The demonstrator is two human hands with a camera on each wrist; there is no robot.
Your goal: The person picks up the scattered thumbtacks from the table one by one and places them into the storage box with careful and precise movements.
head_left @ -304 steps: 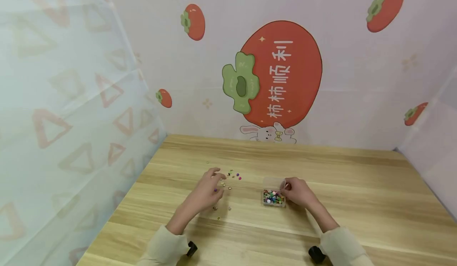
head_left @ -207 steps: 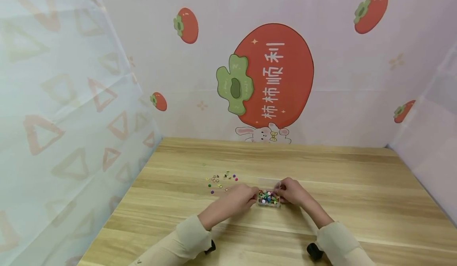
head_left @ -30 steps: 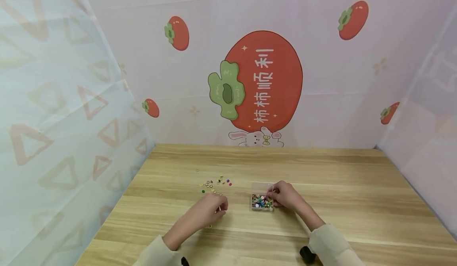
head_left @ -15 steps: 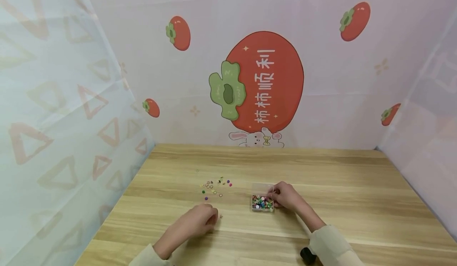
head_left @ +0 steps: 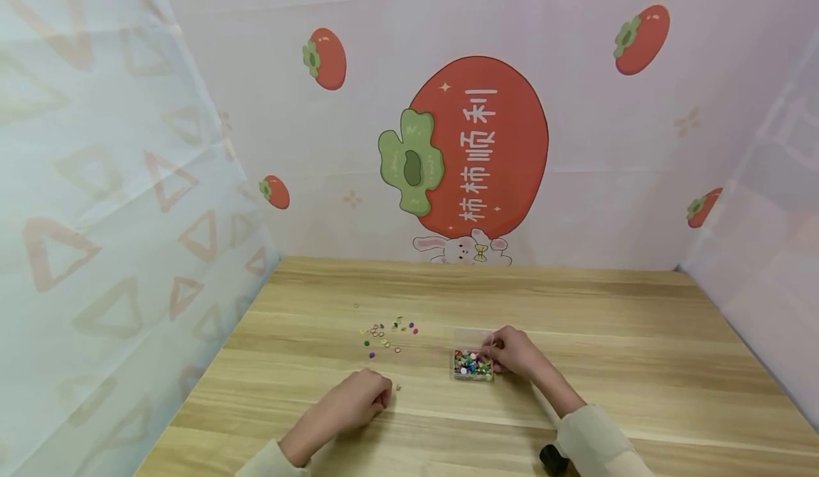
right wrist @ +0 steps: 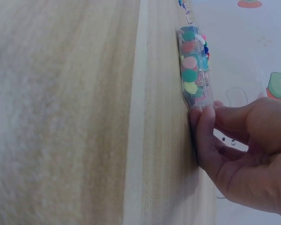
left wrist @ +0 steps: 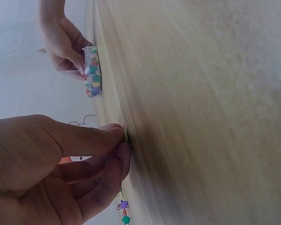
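Note:
My left hand (head_left: 355, 399) is low over the table's front left part. In the left wrist view its thumb and forefinger pinch a small thumbtack (left wrist: 126, 136), mostly hidden, with a yellowish-green edge showing. Just right of these fingertips lies a single small tack (head_left: 399, 388). My right hand (head_left: 518, 352) grips the right side of a clear plastic box (head_left: 473, 377), its lid raised at the back. Colourful thumbtacks (right wrist: 189, 75) fill the box, which stands flat on the table.
Several loose thumbtacks lie scattered left of the box, among them a purple one (head_left: 372, 355), a green one (head_left: 367, 343) and a pink one (head_left: 415, 331). The wooden table (head_left: 608, 328) meets printed cloth walls at the back and sides.
My left hand went from the loose tacks to the box, then back left, and lately lower toward the front, uncovering the purple tack. My right hand stays at the box.

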